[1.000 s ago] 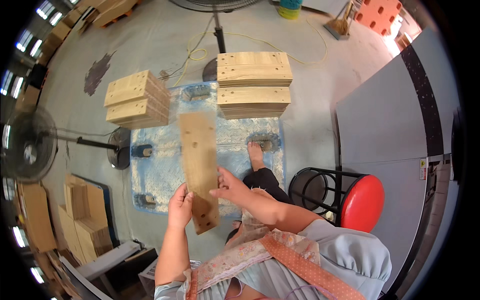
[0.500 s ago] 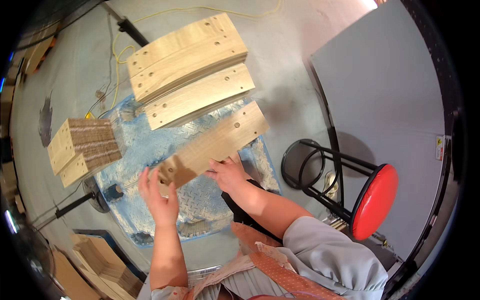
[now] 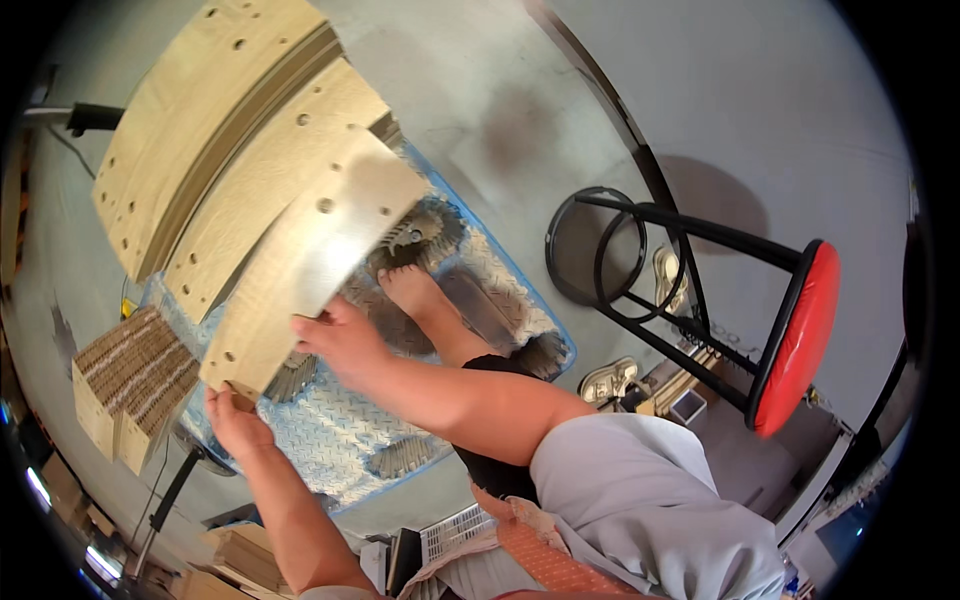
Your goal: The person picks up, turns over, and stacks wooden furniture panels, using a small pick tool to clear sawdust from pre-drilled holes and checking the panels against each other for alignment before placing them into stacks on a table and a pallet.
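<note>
Head view: both hands' grip on flat pale drilled plywood board [image 3: 300, 270].

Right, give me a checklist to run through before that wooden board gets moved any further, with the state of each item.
1. Both hands on the wooden board: ok. The left hand grips its near end, and the right hand holds its long edge.
2. Board clear of the stack of boards: cannot tell; from above it overlaps the stack, and the height between them is not visible.
3. Bare foot out from under the board: not ok; it rests on the metal plate right beside the board's edge.
4. Red stool out of the way: ok; it stands off to the right.
5. Smaller stack of boards clear of the left hand: ok; it sits apart on the left.
</note>
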Motion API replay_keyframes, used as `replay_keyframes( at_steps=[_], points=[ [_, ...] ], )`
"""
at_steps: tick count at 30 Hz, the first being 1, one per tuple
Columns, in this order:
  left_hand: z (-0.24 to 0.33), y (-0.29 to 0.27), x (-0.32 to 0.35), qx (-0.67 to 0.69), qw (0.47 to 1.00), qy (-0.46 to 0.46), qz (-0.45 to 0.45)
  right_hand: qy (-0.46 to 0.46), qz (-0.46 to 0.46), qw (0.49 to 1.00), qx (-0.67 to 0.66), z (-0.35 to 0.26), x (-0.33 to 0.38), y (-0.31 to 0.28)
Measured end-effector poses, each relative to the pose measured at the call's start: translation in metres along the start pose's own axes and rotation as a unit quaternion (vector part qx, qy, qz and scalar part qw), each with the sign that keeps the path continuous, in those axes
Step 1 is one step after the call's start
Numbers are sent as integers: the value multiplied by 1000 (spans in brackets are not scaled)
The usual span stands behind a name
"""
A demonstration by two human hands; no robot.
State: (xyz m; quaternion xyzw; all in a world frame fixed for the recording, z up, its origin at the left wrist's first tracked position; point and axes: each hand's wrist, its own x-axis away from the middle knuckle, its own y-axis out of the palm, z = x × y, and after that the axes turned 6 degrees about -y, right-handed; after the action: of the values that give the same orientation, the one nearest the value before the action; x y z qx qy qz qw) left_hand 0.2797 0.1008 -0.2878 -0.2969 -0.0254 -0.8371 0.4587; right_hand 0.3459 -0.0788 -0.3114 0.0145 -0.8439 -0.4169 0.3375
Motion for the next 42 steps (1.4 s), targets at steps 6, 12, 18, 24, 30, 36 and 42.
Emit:
replay_keyframes(
  at_steps=[6, 12, 18, 24, 30, 36, 42],
  points=[
    [27, 1, -48, 1, 998, 14, -60, -50, -60, 995, 70, -9, -37, 27],
    [52, -4, -95, 2, 996, 9, -88, -108, -84, 990, 44, -15, -64, 34],
    [62, 12, -91, -39, 996, 15, -72, -92, -148, 978, -114, -15, -64, 24],
    [51, 21, -76, -27, 994, 33, -104, -113, -207, 962, -141, -20, -59, 17],
    [49, 41, -68, -39, 994, 40, -93, -175, -176, 961, 122, -24, -67, 19],
    [44, 49, -63, -29, 994, 61, -84, -77, -167, 951, 248, -43, -62, -20],
    [39, 43, -70, 26, 994, 37, -101, -318, 59, 919, 226, -111, -52, -53]
  ],
)
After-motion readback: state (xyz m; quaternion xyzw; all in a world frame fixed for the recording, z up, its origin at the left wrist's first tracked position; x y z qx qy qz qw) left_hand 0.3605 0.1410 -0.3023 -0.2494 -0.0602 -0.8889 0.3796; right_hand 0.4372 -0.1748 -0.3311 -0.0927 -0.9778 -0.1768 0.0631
